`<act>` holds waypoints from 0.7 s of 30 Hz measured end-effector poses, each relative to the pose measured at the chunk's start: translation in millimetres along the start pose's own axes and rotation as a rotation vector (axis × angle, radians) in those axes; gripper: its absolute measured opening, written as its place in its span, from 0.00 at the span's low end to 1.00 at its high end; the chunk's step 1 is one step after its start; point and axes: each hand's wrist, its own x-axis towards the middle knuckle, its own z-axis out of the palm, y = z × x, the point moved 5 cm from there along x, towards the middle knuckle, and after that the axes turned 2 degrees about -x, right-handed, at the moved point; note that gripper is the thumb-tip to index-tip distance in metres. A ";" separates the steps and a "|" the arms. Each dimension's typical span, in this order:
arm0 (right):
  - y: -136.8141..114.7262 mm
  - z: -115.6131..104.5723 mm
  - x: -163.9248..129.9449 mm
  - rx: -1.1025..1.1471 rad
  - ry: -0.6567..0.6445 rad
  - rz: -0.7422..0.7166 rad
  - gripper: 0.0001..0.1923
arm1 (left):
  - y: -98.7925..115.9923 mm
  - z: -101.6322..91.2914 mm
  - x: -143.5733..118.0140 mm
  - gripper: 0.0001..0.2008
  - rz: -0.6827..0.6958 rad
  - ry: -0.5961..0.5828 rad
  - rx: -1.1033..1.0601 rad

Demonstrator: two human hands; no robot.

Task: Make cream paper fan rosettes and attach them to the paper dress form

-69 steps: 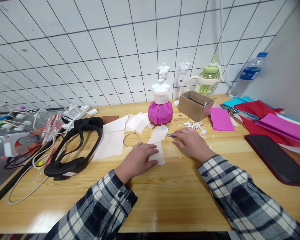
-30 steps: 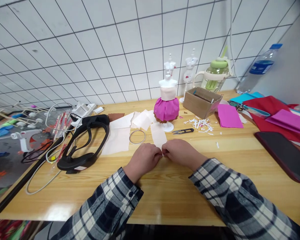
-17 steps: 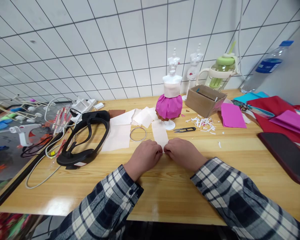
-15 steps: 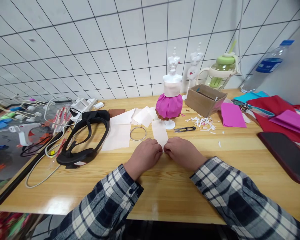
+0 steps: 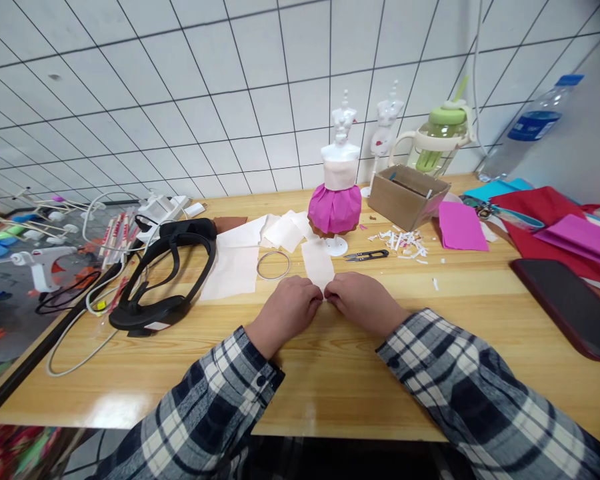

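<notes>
Head view: pale pink, thin rectangular strip lies on the light wood-grain tabletop, centre, straight ahead of the person.
Left hand: left hand pinches the strip's near end, thumb against curled fingers.
Right hand: right hand pinches the same end from the other side; fingertips of both nearly meet. Exact thumb placement under the knuckles: cannot tell.
Strip direction: long axis runs away from the person, far end leaning slightly left; near end sits between the fingertips.
Strip far end: just beside the white round base under the white plastic dress form with pleated magenta skirt. Touching or just apart: cannot tell.
Skew risk: unequal pull or pinch between hands could put a crooked crease in the near end; strip looks thin and limp.
Tear risk: fingertips drawing apart too hard could split the edge, judging by how light the material looks.
Dress form risk: strip pushed forward could run into the base and buckle, or nudge the stand.
Snips risk: black-handled steel thread snips lie just beyond the right hand, points facing left toward the strip; a forward slide of the knuckles could snag or prick.
Scrap risk: loose white cut slivers lie right of the snips; a sleeve sweep could drag some under the strip.
Ring risk: thin silver metal ring sits near the left knuckles; could get bumped.
</notes>
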 end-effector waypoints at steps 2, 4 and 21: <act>-0.9 -1.0 -0.3 -0.019 0.012 -0.018 0.11 | 1.7 -1.7 -0.2 0.10 0.011 0.024 0.005; -1.2 -1.5 -1.1 -0.037 0.010 -0.017 0.12 | 2.5 -2.1 -0.4 0.10 0.014 0.023 0.009; -1.9 -4.5 -1.5 -0.068 0.008 -0.007 0.11 | 3.9 -2.8 1.3 0.10 0.022 0.020 0.023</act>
